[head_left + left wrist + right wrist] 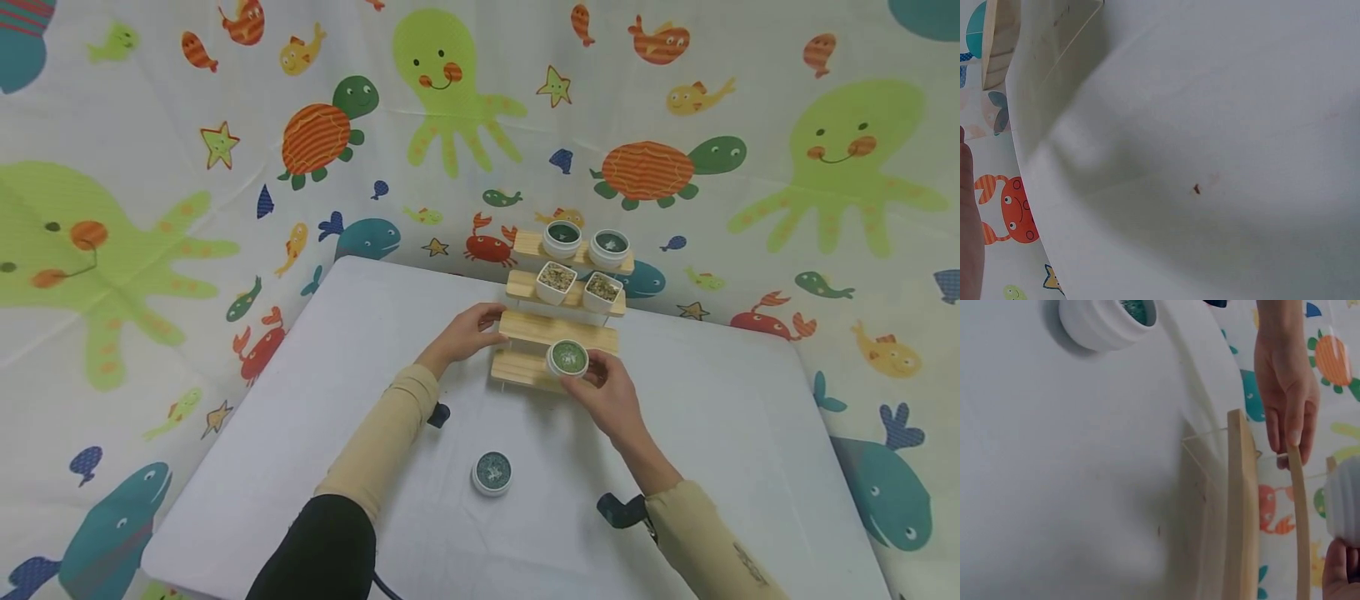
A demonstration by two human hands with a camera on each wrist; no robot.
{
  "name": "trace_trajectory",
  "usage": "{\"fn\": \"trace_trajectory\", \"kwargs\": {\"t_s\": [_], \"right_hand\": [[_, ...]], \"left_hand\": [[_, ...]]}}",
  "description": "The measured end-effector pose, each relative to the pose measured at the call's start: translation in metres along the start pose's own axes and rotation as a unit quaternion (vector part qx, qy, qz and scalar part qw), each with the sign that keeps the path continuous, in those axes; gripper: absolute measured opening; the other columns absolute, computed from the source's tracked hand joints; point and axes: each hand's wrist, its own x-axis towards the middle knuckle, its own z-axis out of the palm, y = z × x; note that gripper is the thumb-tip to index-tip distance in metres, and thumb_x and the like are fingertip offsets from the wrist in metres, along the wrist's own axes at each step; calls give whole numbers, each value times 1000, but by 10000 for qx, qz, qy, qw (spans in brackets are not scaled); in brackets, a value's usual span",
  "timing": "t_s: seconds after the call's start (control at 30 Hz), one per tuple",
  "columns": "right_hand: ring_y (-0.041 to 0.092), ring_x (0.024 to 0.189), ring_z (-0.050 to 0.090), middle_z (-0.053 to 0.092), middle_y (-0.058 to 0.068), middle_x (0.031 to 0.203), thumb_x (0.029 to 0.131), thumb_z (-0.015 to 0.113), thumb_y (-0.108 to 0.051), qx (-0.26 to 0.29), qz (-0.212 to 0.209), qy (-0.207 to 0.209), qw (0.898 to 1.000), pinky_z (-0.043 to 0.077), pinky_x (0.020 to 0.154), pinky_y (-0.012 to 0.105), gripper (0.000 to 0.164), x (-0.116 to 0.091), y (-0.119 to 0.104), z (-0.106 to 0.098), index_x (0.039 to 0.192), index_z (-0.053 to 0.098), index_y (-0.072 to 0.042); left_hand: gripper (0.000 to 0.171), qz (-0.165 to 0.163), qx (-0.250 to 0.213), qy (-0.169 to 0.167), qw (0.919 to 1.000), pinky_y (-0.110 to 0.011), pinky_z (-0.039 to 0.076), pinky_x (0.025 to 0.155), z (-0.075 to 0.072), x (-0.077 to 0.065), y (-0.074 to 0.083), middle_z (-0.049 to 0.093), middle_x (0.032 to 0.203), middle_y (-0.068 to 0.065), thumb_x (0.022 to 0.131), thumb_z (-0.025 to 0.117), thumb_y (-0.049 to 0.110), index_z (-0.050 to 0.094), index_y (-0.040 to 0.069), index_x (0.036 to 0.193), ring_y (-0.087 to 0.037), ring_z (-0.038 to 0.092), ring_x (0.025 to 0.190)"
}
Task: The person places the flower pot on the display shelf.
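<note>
A small round white pot with a green top (567, 358) is held by my right hand (609, 396), thumb and fingers at its right side. In the head view it overlaps the two lower boards of a tiered wooden stand (540, 323). My left hand (467, 335) grips the left end of the stand's second-lowest board, its thumb on the wood in the right wrist view. In the left wrist view only a strip of that hand (969, 219) shows, near a wooden board (1000, 44). Another round white pot (492, 473), dark green on top, stands on the table in front.
Two round pots (562, 238) stand on the stand's top board, and two square white pots (556, 282) on the board below. A white cloth covers the table (712, 433). A curtain with sea animals (480, 75) hangs behind it.
</note>
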Motion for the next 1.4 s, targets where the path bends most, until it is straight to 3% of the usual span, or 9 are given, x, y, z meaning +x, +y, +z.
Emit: {"fn": "trace_trajectory", "kwargs": {"t_s": [0.43,1.03,1.4], "right_hand": [[19,109,53,50,8,119,73,75,-25,229,-11,255,9994,51,95,29,65,17,-10,8,126,44,-2],[20,107,52,51,9,117,72,77,-31,471,107,458,9978,49,96,28,70,35,-20,24,127,45,-1],[20,102,54,53,10,113,74,76,-27,518,-196,543,9970,51,91,29,63,41,-21,28,123,48,1]], "left_hand": [[64,-1,60,8,10000,-21,36,109,0,0,1,46,137,-4,82,69,29,41,9,136,-14,43,128],[65,-14,35,17,10000,-24,37,109,-1,2,0,46,137,-4,81,70,31,41,10,136,-15,42,128],[63,104,-26,-12,9999,-23,36,109,-1,1,0,46,136,-6,82,69,27,41,8,135,-16,43,128]]}}
